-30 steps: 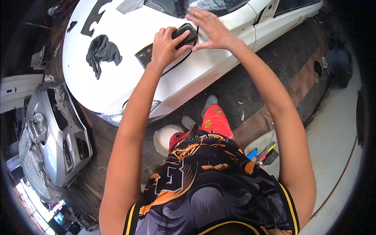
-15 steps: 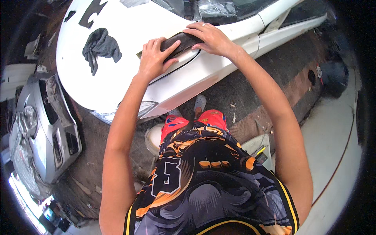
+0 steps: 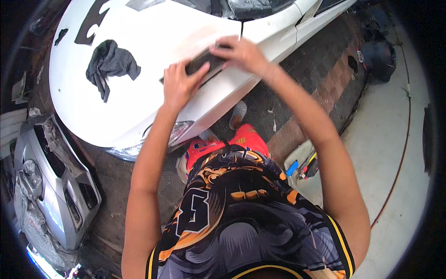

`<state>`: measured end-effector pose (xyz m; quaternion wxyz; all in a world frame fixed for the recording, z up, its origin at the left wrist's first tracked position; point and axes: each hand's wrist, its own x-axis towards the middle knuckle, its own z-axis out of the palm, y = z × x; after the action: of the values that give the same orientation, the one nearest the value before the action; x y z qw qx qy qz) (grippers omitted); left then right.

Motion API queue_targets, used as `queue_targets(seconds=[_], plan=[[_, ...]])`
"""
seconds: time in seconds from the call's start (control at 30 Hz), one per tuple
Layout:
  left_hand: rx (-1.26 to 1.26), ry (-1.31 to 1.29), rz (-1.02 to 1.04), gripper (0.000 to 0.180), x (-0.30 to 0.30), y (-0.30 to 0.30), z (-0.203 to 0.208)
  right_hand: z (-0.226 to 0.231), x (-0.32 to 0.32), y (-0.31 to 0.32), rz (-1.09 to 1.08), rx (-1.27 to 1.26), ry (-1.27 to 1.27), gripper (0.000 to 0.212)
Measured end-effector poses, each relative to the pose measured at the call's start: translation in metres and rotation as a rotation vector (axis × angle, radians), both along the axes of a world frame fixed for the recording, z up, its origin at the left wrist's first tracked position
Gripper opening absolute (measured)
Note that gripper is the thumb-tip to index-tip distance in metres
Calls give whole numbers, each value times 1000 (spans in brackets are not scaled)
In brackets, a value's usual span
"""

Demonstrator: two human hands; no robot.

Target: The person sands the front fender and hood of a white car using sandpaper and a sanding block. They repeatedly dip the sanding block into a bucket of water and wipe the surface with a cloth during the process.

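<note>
A long, dark sanding block (image 3: pixel 199 64) lies on the white car's bonnet (image 3: pixel 139 23), along the seam with the fender. My left hand (image 3: pixel 179 87) grips its near-left part, thumb on one side and fingers on the other. At the far-right end, my right hand (image 3: pixel 241 55) is wrapped over the block; it is slightly smeared by motion. The block's underside is hidden. A dull pinkish, sanded-looking patch shows on the bonnet just beyond the block. To the left of my hands, a crumpled dark grey cloth (image 3: pixel 111 65) rests on the bonnet.
A black cut-out sheet (image 3: pixel 92 23) lies farther left on the bonnet. A silver bumper (image 3: pixel 60 181), partly wrapped in plastic, stands on the floor at left. At my right is a pale container (image 3: pixel 297 156) with tools; a dark bag-like bundle (image 3: pixel 378 60) sits farther off.
The view has shifted, so the car sits lower and more to the left. The block has turned to a steeper slant, with both hands still on it.
</note>
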<state>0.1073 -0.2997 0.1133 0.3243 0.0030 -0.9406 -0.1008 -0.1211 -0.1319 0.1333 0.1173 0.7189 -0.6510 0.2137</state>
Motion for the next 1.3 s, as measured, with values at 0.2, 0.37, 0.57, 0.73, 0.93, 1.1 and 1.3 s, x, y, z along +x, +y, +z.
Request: queue_targets(seconds=[0.2, 0.37, 0.57, 0.73, 0.93, 1.1, 1.3], plan=[[-27, 47, 13, 48, -19, 0, -2, -13, -4, 7, -46, -71, -48, 62], [-2, -1, 60, 52, -39, -3, 10, 28, -38, -18, -25, 36, 26, 63], [-82, -1, 89, 57, -39, -5, 5, 43, -45, -19, 71, 179, 4, 59], [-51, 4, 76, 54, -35, 3, 15, 39, -45, -16, 60, 170, -83, 62], [-18, 19, 43, 55, -19, 1, 5, 1, -20, -9, -42, 15, -106, 67], [-52, -4, -18, 59, 32, -4, -9, -15, 54, 10, -80, -63, -161, 71], [12, 64, 47, 46, -45, -7, 14, 33, -49, -25, -44, 159, -188, 61]])
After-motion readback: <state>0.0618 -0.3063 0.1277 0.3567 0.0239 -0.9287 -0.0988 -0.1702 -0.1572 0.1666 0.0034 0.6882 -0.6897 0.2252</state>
